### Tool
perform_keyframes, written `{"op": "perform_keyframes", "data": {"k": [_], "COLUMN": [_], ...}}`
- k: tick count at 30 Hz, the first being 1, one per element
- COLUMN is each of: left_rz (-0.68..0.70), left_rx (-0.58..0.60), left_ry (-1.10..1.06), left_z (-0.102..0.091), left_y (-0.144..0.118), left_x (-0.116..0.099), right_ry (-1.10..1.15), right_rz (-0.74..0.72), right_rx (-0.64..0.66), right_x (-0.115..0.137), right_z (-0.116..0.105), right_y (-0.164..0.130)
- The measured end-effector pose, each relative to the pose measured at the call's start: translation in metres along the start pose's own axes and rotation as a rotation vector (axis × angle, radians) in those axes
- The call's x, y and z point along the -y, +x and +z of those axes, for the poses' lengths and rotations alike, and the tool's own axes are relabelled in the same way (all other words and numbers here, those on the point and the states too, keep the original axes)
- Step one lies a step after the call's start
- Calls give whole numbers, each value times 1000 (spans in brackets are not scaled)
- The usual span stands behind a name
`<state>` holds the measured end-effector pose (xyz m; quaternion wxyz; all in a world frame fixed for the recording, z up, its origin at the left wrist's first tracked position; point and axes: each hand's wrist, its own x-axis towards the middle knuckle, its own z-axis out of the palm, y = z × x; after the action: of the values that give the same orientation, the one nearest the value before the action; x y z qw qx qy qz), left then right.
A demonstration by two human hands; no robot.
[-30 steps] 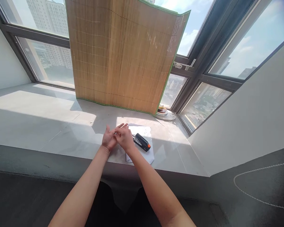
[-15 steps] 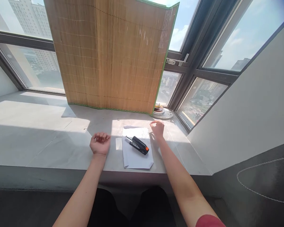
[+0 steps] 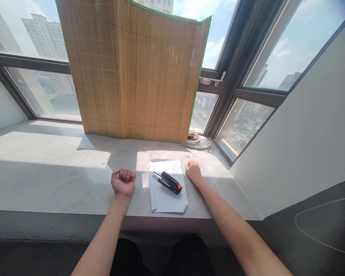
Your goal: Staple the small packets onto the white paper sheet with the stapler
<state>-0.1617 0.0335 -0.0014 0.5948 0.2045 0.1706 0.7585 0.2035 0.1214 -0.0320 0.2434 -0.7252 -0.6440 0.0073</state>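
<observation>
My left hand (image 3: 123, 183) rests palm up on the pale windowsill, left of a white sheet of paper (image 3: 166, 203). Its fingers are curled in, and anything inside them is hidden. To the right of the paper, my right hand (image 3: 193, 170) is closed in a fist on the sill; its grip cannot be seen into. On the paper lies a black tool (image 3: 169, 182) with a slim metal tip and an orange button. Handwriting covers the paper's upper right part. Small dark bits (image 3: 188, 156) lie on the sill just beyond my right hand.
A bamboo mat (image 3: 135, 76) with green edging stands upright against the window. Stacked plates (image 3: 198, 142) sit in the right corner by the window frame. A light wall (image 3: 299, 115) closes off the right side. The sill's front edge runs just before my knees.
My right hand has drawn back slightly and gone from a pinch to a fist, baring small dark bits on the sill. My left fingers curl tighter. The whole view has tilted up a little.
</observation>
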Motion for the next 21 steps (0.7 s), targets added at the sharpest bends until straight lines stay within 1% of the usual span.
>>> {"op": "perform_keyframes", "data": {"k": [2,3,6,8,9,10,13,15,18,21], "left_rz": [-42,-39,81,154,180,208,291,291,288,344], "left_rx": [2,-23,-174,-237,-230,-196,9,109,160,202], "left_ry": [149,301,847,1027,1080,1143,1411,1495,1601,1814], "left_z": [0,0,-1,-2,-3,-4,-6,-7,-11,-15], "left_y": [9,16,44,69,82,94,127,143,151,141], "left_x": [5,9,22,29,33,37,50,59,67,64], "right_ry": [-36,-53,-124,-171,-185,-191,-198,-201,-198,-188], "right_rz": [-39,-50,-49,-39,-35,-33,-37,-43,-43,-43], "right_rx": [38,49,79,98,104,104,90,81,84,93], "right_x": [4,6,11,13,14,14,15,15,15,15], "right_z": [2,2,2,0,0,-1,-2,-3,-4,-5], "right_y": [-18,-24,-30,-28,-26,-25,-24,-24,-25,-25]}}
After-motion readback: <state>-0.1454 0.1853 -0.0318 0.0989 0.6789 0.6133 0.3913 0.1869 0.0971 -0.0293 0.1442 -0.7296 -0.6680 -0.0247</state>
